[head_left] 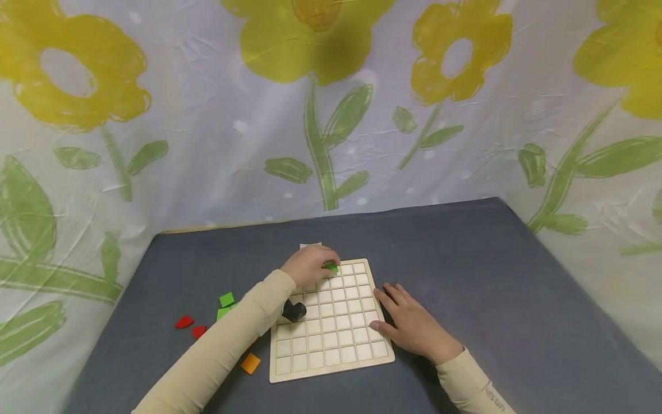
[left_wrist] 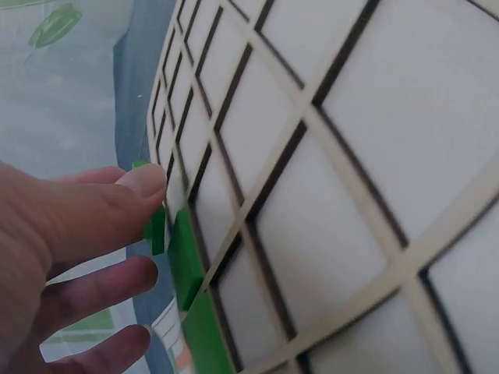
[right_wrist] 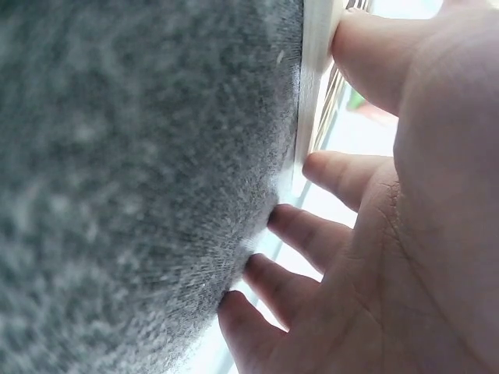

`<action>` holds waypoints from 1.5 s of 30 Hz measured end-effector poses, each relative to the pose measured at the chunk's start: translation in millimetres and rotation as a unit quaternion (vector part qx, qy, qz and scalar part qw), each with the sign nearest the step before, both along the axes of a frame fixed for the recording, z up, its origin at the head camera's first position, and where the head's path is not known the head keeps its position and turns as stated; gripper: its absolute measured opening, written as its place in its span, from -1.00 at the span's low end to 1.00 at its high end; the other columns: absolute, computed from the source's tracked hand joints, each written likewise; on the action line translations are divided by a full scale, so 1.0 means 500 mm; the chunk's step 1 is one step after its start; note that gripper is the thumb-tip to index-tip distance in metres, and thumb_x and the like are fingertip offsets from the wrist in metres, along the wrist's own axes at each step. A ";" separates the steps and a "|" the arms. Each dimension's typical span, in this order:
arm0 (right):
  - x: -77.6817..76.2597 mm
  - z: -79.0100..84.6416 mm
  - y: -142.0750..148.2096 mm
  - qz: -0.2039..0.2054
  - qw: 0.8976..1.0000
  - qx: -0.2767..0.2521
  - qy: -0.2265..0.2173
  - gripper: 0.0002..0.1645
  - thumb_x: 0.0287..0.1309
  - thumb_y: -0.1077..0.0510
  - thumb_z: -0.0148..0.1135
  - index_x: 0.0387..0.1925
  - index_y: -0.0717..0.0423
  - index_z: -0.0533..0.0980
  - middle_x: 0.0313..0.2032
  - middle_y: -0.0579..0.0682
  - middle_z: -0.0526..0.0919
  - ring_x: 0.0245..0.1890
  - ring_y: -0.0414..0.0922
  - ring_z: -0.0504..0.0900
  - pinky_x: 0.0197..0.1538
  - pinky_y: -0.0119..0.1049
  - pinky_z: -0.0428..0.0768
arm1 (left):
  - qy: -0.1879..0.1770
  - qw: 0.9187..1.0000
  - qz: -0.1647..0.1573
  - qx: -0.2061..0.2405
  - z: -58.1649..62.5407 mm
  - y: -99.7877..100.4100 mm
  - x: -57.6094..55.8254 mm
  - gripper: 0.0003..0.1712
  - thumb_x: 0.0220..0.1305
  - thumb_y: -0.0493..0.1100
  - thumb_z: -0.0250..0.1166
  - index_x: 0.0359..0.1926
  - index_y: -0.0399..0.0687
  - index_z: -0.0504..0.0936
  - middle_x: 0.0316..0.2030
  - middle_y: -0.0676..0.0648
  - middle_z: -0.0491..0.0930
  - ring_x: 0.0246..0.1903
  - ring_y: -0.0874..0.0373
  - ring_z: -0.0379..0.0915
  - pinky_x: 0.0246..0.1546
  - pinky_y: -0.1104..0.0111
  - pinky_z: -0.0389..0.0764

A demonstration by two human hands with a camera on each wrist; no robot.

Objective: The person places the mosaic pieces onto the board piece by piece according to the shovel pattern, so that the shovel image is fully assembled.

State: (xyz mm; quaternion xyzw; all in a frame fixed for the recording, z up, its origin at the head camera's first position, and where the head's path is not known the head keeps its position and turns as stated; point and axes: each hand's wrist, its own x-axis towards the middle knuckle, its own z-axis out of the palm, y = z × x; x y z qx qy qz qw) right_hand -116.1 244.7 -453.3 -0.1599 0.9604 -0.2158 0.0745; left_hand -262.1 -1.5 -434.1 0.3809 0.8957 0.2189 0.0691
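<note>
My left hand (head_left: 310, 265) pinches a small green tile (left_wrist: 158, 232) between thumb and finger, over the far edge of a pale wooden grid board (head_left: 331, 372). In the left wrist view, two more green tiles, one nearer the held one (left_wrist: 185, 261) and one below it (left_wrist: 209, 335), sit in neighbouring cells along that edge. My right hand (head_left: 414, 325) rests at the board's right side, fingers spread. Its thumb (right_wrist: 370, 58) and index finger (right_wrist: 339, 171) touch the board's edge, while the other fingertips lie on the dark cloth.
Left of the board lie loose pieces: a green square tile (head_left: 226, 299), red curved pieces (head_left: 184, 322) and an orange square tile (head_left: 250, 363). Some hide behind the left sleeve (head_left: 222, 345). A white card (head_left: 310, 245) shows beyond the board. A flowered curtain (head_left: 222, 126) borders the table.
</note>
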 end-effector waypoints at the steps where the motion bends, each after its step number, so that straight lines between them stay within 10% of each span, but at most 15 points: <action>1: -0.001 0.000 -0.002 0.000 1.000 0.000 0.000 -0.18 0.30 -0.21 0.08 0.44 0.06 0.13 0.43 0.24 0.08 0.44 0.26 -0.04 0.34 0.22 0.15 | -0.002 1.000 0.001 0.001 -0.002 0.000 0.000 -0.70 0.18 -0.19 0.37 -0.04 -0.02 0.66 -0.10 0.03 0.63 -0.10 0.15 0.55 0.20 0.27 0.40; 6: -0.006 0.001 -0.010 0.004 1.000 0.010 0.006 -0.17 0.30 -0.23 0.07 0.44 0.07 0.14 0.43 0.24 0.09 0.44 0.25 -0.02 0.34 0.20 0.16 | -0.001 1.000 0.008 -0.003 -0.007 -0.004 -0.001 -0.73 0.17 -0.18 0.38 -0.07 0.01 0.67 -0.13 0.06 0.63 -0.16 0.17 0.55 -0.11 0.29 0.54; 32: -0.017 0.014 -0.031 0.011 1.000 0.014 0.022 -0.18 0.29 -0.20 0.10 0.43 0.08 0.16 0.42 0.25 0.11 0.43 0.25 0.00 0.34 0.18 0.17 | 0.055 0.998 -0.011 -0.005 0.005 -0.051 0.002 -0.73 0.14 -0.18 0.39 -0.09 0.01 0.71 -0.06 0.01 0.67 -0.03 0.10 0.58 0.01 0.23 0.55; 45: 0.003 0.003 -0.005 0.000 1.000 0.003 0.001 -0.18 0.30 -0.20 0.10 0.44 0.07 0.14 0.43 0.24 0.08 0.44 0.25 -0.03 0.33 0.23 0.15 | 0.166 0.986 0.006 0.006 0.020 -0.122 0.060 -0.82 0.20 -0.19 0.35 -0.15 -0.01 0.73 -0.13 0.00 0.68 -0.16 0.11 0.59 -0.28 0.32 0.59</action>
